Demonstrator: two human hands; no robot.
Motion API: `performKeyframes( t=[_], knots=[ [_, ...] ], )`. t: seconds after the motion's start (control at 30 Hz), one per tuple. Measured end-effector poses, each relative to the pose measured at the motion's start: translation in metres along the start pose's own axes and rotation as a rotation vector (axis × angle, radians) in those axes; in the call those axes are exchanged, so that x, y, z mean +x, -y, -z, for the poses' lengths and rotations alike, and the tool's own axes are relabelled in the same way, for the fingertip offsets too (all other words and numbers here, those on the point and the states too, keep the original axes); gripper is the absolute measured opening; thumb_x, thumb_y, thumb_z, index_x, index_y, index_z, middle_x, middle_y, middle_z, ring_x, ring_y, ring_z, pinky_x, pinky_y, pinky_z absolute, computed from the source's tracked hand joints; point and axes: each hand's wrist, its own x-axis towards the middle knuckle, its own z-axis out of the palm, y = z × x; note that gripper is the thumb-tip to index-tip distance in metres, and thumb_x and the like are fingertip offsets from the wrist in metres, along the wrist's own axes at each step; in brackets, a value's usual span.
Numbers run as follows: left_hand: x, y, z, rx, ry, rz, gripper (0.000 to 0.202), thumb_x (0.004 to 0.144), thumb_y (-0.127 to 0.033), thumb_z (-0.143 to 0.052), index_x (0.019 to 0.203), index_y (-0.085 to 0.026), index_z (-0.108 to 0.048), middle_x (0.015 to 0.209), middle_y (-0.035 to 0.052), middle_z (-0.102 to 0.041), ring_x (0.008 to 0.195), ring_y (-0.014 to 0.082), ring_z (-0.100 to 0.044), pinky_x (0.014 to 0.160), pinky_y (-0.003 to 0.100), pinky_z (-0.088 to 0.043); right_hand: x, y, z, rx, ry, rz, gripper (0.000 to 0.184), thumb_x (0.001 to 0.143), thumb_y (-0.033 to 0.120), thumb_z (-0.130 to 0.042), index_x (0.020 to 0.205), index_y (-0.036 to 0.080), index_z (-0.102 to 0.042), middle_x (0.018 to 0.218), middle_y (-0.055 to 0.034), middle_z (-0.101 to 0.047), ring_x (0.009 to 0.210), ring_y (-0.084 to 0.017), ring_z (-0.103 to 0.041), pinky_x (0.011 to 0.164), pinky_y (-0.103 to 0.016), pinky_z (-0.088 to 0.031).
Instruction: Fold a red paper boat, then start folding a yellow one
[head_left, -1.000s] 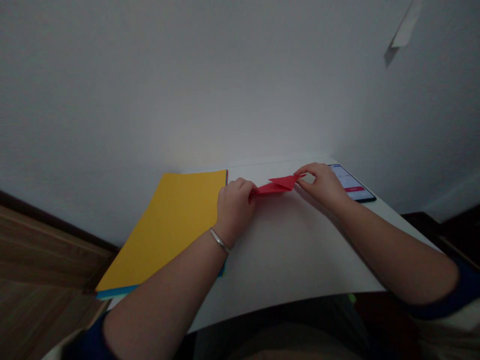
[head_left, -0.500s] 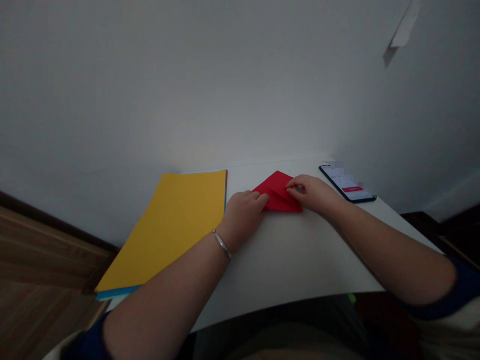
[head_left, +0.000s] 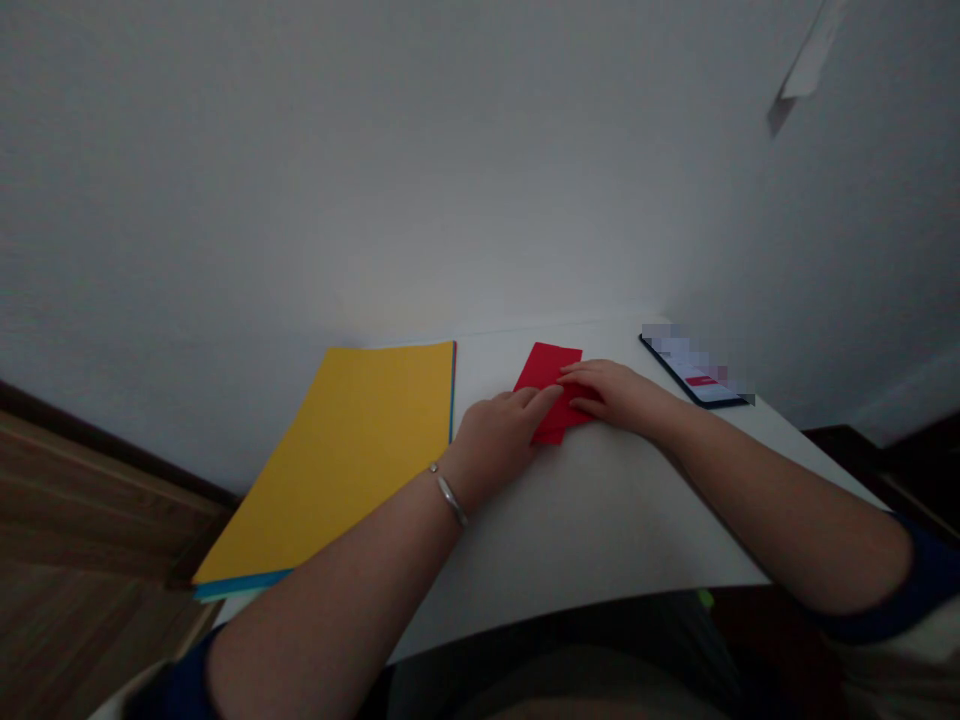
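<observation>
A folded red paper [head_left: 546,372] lies flat on the white table [head_left: 600,520], near its far edge. My left hand [head_left: 499,435], with a silver bracelet at the wrist, rests on the paper's near left part with the fingers stretched flat. My right hand [head_left: 611,395] lies over the paper's right side, fingers extended and pressing down. The fingertips of both hands nearly meet on the red sheet. The paper's near part is hidden under my hands.
A stack of coloured sheets with a yellow one on top [head_left: 352,450] lies at the table's left. A phone with a lit screen [head_left: 697,375] sits at the far right corner. A pale wall rises right behind the table; wooden floor shows at the left.
One second ago both hands held the red paper lifted and pinched at its ends. It came down onto the table, turned, and both hands now press it flat.
</observation>
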Motion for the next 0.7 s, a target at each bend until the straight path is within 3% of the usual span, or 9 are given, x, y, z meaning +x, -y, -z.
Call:
performKeyframes(
  t=[0.1,0.23,0.4,0.53,0.6,0.7],
  knots=[
    [0.002,0.006,0.002,0.052,0.061,0.144,0.027,0.088,-0.023,-0.053,0.114,-0.018,-0.062,0.103,0.0081,-0.07,0.093,0.0241,-0.065,0.073,0.033,-0.052,0.0,-0.002,0.0,0.028,0.003,0.003,0.035,0.084,0.024,-0.061,0.118,0.019,-0.067,0.127,-0.0124,-0.064,0.118,-0.026,-0.058,0.104,-0.044,-0.042],
    [0.005,0.013,0.003,0.099,0.123,0.113,0.02,0.083,-0.014,-0.053,0.093,-0.02,-0.07,0.094,0.0066,-0.071,0.092,0.0235,-0.064,0.074,0.034,-0.051,-0.001,0.001,0.004,-0.07,-0.02,-0.023,0.032,0.084,0.026,-0.061,0.114,0.018,-0.07,0.126,-0.0127,-0.064,0.115,-0.028,-0.058,0.101,-0.044,-0.044],
    [0.007,0.01,0.002,0.166,0.069,0.005,0.013,0.082,-0.023,-0.059,0.078,-0.016,-0.069,0.081,0.009,-0.07,0.084,0.0263,-0.064,0.07,0.038,-0.049,-0.003,0.018,0.017,-0.103,-0.051,-0.01,0.032,0.086,0.041,-0.061,0.109,0.022,-0.072,0.108,-0.0102,-0.071,0.101,-0.027,-0.062,0.09,-0.043,-0.047],
    [0.007,0.003,0.0,0.145,-0.012,-0.005,0.017,0.083,-0.031,-0.061,0.082,-0.015,-0.067,0.08,0.0095,-0.07,0.081,0.0264,-0.065,0.073,0.039,-0.049,-0.006,0.039,0.025,0.012,-0.031,0.151,0.048,0.07,0.054,-0.074,0.107,0.023,-0.071,0.11,-0.0083,-0.071,0.099,-0.026,-0.064,0.084,-0.038,-0.05],
    [0.007,0.0,-0.001,0.11,-0.041,0.021,0.022,0.083,-0.034,-0.061,0.093,-0.014,-0.065,0.083,0.0091,-0.071,0.078,0.0255,-0.065,0.071,0.039,-0.049,-0.008,0.045,0.025,-0.019,-0.012,0.201,0.039,0.073,0.049,-0.073,0.104,0.025,-0.072,0.109,-0.0063,-0.072,0.097,-0.024,-0.066,0.08,-0.036,-0.051],
    [0.007,-0.002,-0.002,0.05,-0.048,0.035,0.025,0.083,-0.033,-0.06,0.102,-0.016,-0.061,0.086,0.0074,-0.071,0.076,0.0245,-0.065,0.069,0.038,-0.05,-0.008,0.042,0.021,-0.068,0.019,0.209,0.018,0.084,0.029,-0.064,0.099,0.028,-0.073,0.106,-0.0027,-0.074,0.096,-0.022,-0.067,0.076,-0.033,-0.051]
  ],
)
